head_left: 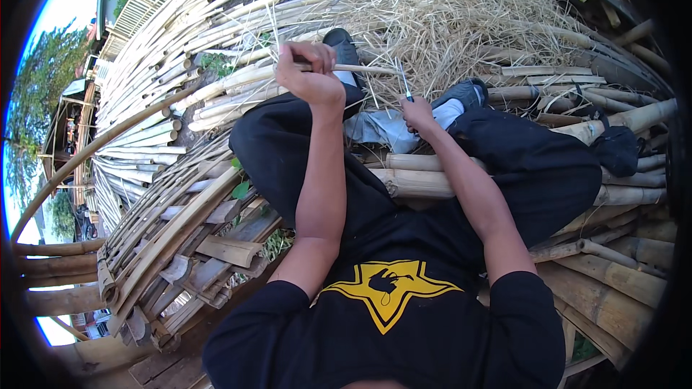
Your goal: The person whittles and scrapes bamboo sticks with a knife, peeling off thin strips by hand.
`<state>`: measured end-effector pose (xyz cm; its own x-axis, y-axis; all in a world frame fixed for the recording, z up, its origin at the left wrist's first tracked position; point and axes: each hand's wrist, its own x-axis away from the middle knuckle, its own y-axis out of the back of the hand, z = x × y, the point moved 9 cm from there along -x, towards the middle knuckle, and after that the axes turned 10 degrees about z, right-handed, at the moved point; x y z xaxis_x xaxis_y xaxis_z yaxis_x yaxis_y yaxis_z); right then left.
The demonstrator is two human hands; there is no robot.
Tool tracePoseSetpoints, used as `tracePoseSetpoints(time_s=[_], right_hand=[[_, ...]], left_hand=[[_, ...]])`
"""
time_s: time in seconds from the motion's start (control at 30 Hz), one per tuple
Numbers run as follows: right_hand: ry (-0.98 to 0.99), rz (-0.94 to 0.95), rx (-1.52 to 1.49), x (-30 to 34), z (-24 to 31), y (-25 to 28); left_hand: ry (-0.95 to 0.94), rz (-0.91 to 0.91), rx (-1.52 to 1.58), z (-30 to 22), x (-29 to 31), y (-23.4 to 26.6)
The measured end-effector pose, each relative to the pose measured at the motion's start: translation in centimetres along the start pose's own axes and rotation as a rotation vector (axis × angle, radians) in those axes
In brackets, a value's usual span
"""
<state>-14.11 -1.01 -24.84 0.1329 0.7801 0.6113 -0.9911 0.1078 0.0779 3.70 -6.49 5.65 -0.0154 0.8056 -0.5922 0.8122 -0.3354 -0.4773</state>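
My left hand (311, 75) is raised over my left shin, its fingers closed round a thin pale bamboo strip (367, 69). The strip runs to the right from my fist. My right hand (418, 114) grips the handle of a knife (406, 85), whose narrow blade points away from me. The blade stands by the strip's right end; I cannot tell whether the two touch. Under my hands a light grey cloth (389, 130) lies between my feet.
A large heap of pale shavings (461, 29) lies beyond my hands. Many bamboo poles (166, 130) are stacked to the left. Thick bamboo poles (613, 281) lie at the right. Split bamboo pieces (231, 251) are piled near my left elbow. A dark bag (617, 150) sits right of my knee.
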Motion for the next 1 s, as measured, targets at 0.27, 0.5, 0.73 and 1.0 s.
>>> tracePoseSetpoints(time_s=[0.27, 0.5, 0.73, 1.0], right_hand=[[0.015, 0.249, -0.643, 1.4, 3.5, -0.2], [0.307, 0.343, -1.076, 3.6, 8.3, 2.0], [0.525, 0.084, -1.037, 7.9, 12.9, 10.8], [0.792, -0.323, -0.897, 16.3, 15.3, 22.6]], left_hand=[[-0.003, -0.028, 0.146, -7.2, -1.5, 1.8], [0.012, 0.018, 0.43, -8.5, -2.4, 3.0], [0.031, 0.044, 0.131, -8.1, -2.8, 2.8], [0.367, 0.174, -0.762, -4.2, -1.7, 1.2]])
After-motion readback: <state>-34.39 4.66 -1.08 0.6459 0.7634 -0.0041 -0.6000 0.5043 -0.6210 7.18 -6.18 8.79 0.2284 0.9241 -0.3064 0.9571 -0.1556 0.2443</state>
